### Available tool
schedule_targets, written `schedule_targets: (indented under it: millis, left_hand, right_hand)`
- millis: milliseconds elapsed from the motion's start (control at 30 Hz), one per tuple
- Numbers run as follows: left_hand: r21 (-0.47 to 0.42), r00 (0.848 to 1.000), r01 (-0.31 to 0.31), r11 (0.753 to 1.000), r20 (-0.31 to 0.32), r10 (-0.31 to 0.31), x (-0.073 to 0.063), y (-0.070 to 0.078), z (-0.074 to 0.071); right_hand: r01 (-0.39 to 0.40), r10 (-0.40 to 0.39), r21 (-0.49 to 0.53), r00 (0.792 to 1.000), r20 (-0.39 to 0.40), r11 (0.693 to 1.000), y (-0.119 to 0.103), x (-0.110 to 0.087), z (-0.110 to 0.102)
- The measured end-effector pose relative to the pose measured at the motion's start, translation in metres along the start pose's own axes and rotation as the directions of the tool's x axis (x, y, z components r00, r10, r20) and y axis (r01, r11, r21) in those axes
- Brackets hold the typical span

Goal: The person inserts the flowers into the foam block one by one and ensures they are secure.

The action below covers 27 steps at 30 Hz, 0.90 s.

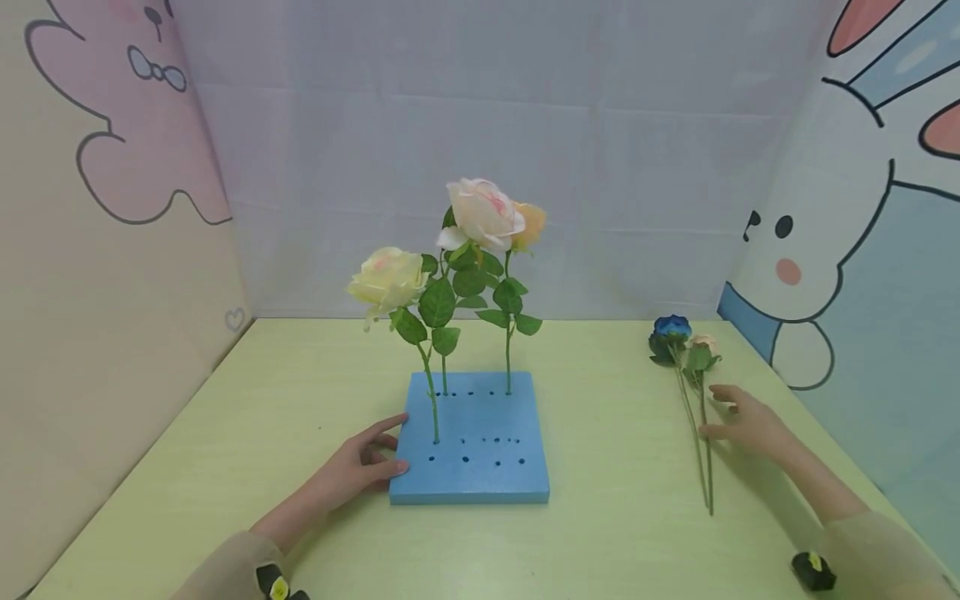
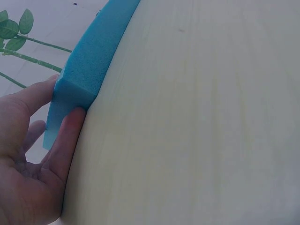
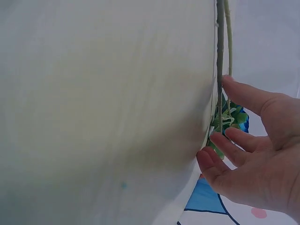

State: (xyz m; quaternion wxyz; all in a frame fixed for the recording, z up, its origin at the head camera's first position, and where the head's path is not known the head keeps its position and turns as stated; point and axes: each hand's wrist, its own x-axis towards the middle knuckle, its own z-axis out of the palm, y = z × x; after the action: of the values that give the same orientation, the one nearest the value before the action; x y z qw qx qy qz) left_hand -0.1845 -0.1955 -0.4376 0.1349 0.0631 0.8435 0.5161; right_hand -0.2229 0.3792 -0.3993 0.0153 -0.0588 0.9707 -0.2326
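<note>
Soft, even head-view light, dimmer, hazier wrist views, blurry shadow on the tabletop

In my head cam, ctr, the orange rose is partly hidden behind the pink-white rose; left sleeve (btm left) and right sleeve (btm right) get cut off. L wrist cam crops the left hand at lower left & the blue block up top. R wrist cam crops the right hand at right edge, blue rose mostly hidden; I can't tell if the thumb touches the dark stem.
</note>
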Motion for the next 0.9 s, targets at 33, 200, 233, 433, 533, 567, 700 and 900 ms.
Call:
schedule_targets:
  millis: [33, 200, 233, 433, 533, 567, 700, 900]
  left_hand:
    - [0.000, 1.000, 0.002, 1.000, -0.002, -0.002, 0.000, 0.000, 0.000]
    - [0.002, 1.000, 0.002, 1.000, -0.003, -0.002, 0.000, 0.000, 0.000]
    - [0.001, 1.000, 0.000, 1.000, -0.002, 0.000, 0.000, 0.000, 0.000]
    - [0.006, 1.000, 0.001, 1.000, 0.000, -0.001, -0.001, 0.001, 0.000]
    - [0.007, 1.000, 0.005, 1.000, -0.004, -0.005, -0.001, 0.002, 0.000]
    - [0.006, 1.000, 0.005, 1.000, -0.005, -0.005, -0.001, 0.002, 0.000]
    - [0.006, 1.000, 0.001, 1.000, -0.005, -0.001, 0.000, 0.001, 0.001]
    - [0.007, 1.000, -0.001, 1.000, -0.005, 0.001, 0.000, -0.001, 0.001]
  right_hand:
    - [0.003, -0.004, 0.001, 1.000, 0.003, 1.000, 0.000, 0.000, 0.000]
    - [0.009, -0.009, 0.012, 1.000, 0.026, 1.000, 0.000, 0.000, -0.001]
    - [0.006, -0.007, 0.020, 0.999, 0.034, 1.000, 0.000, 0.000, -0.001]
    - [0.003, -0.008, 0.091, 0.999, 0.048, 0.996, 0.002, 0.000, -0.002]
    - [0.016, -0.020, 0.118, 0.999, 0.028, 0.993, 0.004, -0.002, -0.002]
    - [0.019, -0.022, 0.126, 0.999, 0.024, 0.992, 0.004, -0.002, -0.003]
    - [-0.011, 0.005, 0.159, 0.999, 0.042, 0.987, 0.005, -0.003, -0.005]
    - [-0.132, 0.094, 0.296, 0.986, 0.137, 0.946, 0.005, -0.001, -0.010]
